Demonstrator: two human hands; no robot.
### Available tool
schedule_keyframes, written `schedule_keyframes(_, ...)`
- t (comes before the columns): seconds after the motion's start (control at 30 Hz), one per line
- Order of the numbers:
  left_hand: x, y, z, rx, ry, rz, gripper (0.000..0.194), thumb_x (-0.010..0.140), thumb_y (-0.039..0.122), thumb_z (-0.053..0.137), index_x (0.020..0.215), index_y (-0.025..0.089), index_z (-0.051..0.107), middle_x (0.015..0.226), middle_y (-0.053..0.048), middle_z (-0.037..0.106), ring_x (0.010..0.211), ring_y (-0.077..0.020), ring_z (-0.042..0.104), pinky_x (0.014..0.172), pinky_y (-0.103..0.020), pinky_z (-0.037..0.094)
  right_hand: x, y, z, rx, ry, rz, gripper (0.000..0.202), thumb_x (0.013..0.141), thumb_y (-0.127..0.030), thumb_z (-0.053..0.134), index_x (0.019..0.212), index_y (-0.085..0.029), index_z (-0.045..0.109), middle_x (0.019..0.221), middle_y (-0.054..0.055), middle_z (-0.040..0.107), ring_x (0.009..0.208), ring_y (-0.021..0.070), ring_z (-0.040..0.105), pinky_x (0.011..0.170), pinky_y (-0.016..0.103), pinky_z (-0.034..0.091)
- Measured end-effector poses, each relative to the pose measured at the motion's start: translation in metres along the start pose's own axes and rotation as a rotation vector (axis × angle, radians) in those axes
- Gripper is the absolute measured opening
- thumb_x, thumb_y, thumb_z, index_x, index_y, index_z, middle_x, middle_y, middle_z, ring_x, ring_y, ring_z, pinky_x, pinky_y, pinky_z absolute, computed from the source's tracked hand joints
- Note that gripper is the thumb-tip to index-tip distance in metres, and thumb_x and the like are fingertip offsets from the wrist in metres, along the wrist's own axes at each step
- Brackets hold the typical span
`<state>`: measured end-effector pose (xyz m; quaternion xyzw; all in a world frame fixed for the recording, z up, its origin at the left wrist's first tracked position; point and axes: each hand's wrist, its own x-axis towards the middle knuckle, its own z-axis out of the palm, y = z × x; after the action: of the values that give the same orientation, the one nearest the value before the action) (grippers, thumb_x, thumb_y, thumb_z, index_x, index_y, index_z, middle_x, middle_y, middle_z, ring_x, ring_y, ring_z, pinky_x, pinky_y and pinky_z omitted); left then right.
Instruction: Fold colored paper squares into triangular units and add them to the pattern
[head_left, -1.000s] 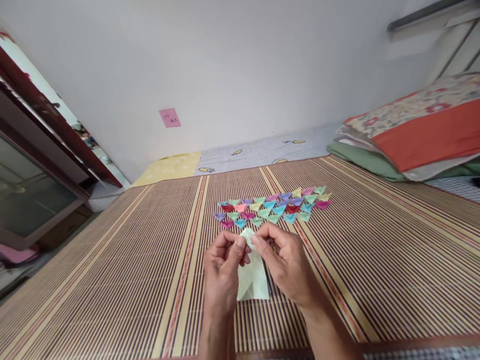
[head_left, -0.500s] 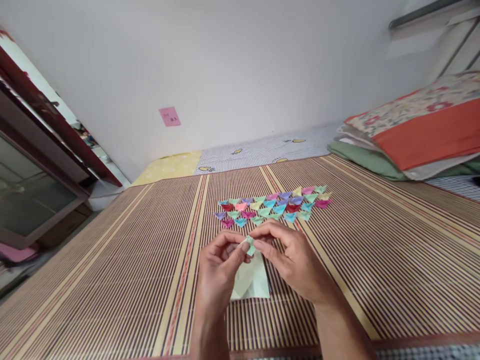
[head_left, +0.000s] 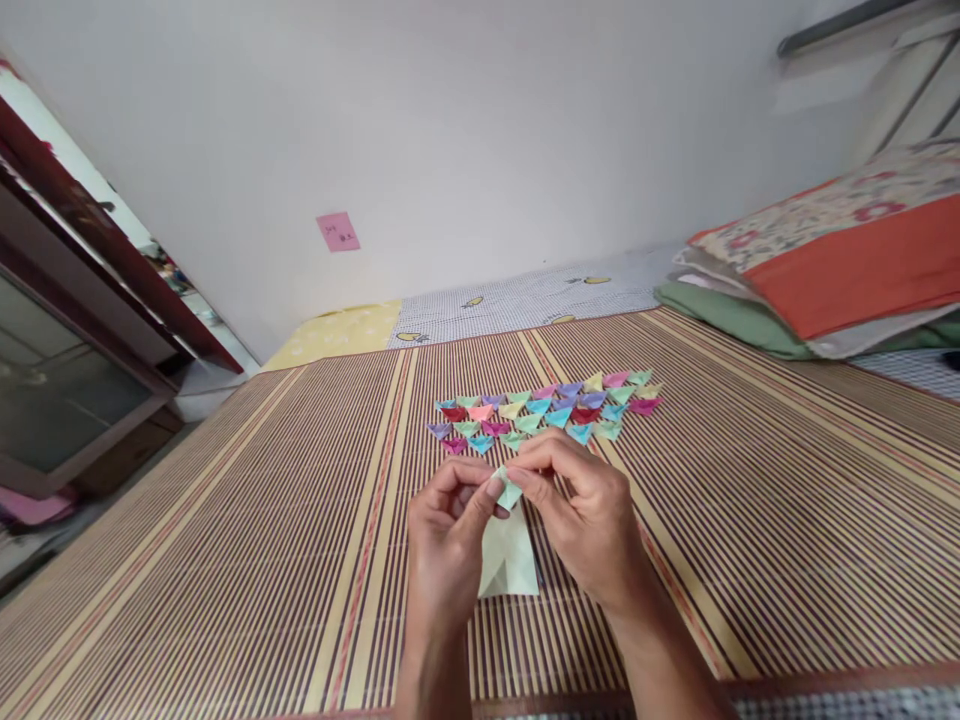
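Between both hands is a small folded piece of pale green paper point(head_left: 509, 491), held up over the mat. My left hand point(head_left: 454, 520) is closed, its thumb and fingers pinching the paper's left side. My right hand point(head_left: 581, 505) pinches the upper right edge with thumb and forefinger. Below them a creased pale green paper sheet point(head_left: 511, 560) lies on the mat, partly hidden by my left hand. Just beyond the hands, several small folded paper pieces point(head_left: 556, 418) in many colours stand in rows; my right hand covers part of the nearest row.
A striped bamboo mat point(head_left: 247, 540) spreads beneath everything. Folded bedding with an orange and floral cover point(head_left: 862, 270) is stacked at the right. Behind the mat lies a checked cloth point(head_left: 510, 300) along the wall, which bears a pink note point(head_left: 338, 232). A glass-fronted cabinet point(head_left: 67, 390) stands left.
Both hands have shifted slightly to the right with the small folded paper. It now shows a wider, tilted face between the thumbs. The rows of folded pieces have not moved.
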<state>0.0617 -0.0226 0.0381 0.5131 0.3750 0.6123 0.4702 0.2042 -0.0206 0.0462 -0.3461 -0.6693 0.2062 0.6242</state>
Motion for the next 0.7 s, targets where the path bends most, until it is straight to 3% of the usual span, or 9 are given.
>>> schedule_keyframes(0.23,0.0023,-0.0045,-0.0021,-0.034,0.053,0.001,0.015,0.083,0.028,0.082,0.08,0.017,0.073,0.077,0.0,0.066,0.065,-0.0102,0.061,0.063,-0.021,0.052,-0.0024,0.0004,-0.0034,0.013,-0.005,0.105,0.014,0.099,-0.019,0.06,0.086,-0.022,0.065,0.083,-0.001,0.068,0.077,0.0163,0.064,0.071,0.03,0.049)
schedule_keyframes(0.43,0.0005,-0.0027,-0.0005,0.012,0.092,0.054,0.012,0.084,0.026,0.081,0.081,0.018,0.073,0.079,0.0,0.066,0.066,-0.0101,0.061,0.063,-0.02,0.053,-0.0016,-0.0018,-0.0051,-0.032,0.012,0.087,0.009,0.093,-0.015,0.058,0.087,-0.022,0.062,0.086,0.0,0.068,0.081,0.0175,0.065,0.072,0.031,0.05)
schedule_keyframes(0.7,-0.0021,0.0011,0.0017,0.139,0.033,0.112,0.006,0.09,0.023,0.075,0.086,0.019,0.073,0.088,-0.002,0.066,0.076,-0.0137,0.063,0.066,-0.023,0.056,-0.0006,-0.0074,-0.0046,-0.114,-0.028,0.069,0.015,0.09,-0.008,0.056,0.086,-0.022,0.062,0.088,0.001,0.066,0.085,0.0182,0.065,0.077,0.033,0.051)
